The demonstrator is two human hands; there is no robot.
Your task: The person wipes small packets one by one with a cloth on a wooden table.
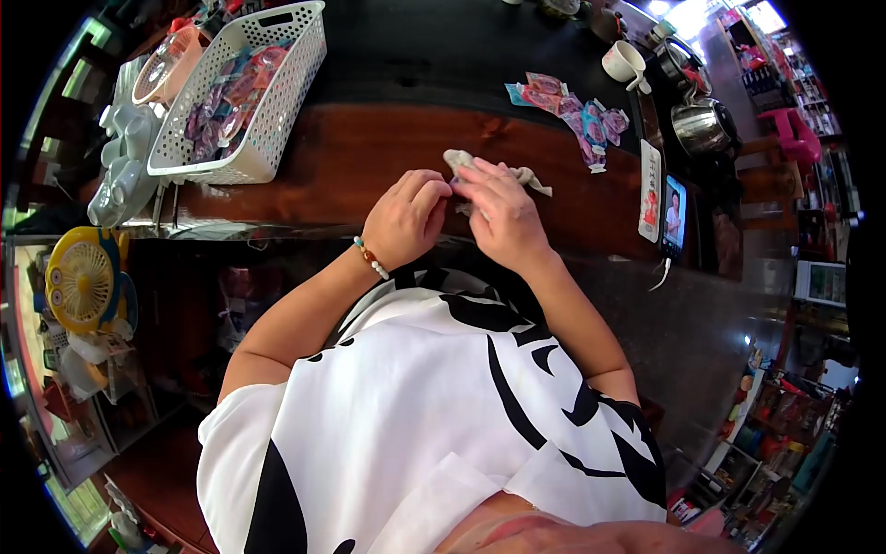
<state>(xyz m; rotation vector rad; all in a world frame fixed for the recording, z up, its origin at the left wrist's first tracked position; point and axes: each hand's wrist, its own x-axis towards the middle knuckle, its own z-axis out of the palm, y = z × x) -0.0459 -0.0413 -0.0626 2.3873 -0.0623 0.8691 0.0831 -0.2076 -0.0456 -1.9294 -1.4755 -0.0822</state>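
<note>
At the front edge of the dark wooden table (pixel 369 138), my left hand (pixel 407 217) and my right hand (pixel 501 212) come together, fingertips almost touching. The fingers of both hands are bent and closed around something small, mostly hidden; a bit of purple and clear wrapping shows between them. A beige cloth (pixel 459 161) lies crumpled just beyond my right hand, partly under its fingers. A beaded bracelet (pixel 371 258) circles my left wrist.
A white perforated basket (pixel 268 157) of small colourful packets stands at the left, beside clear plastic trays (pixel 129 166). More packets (pixel 591 125) lie at the right, near a power strip (pixel 650 189), a phone (pixel 675 214), a mug (pixel 623 63) and a kettle (pixel 701 126).
</note>
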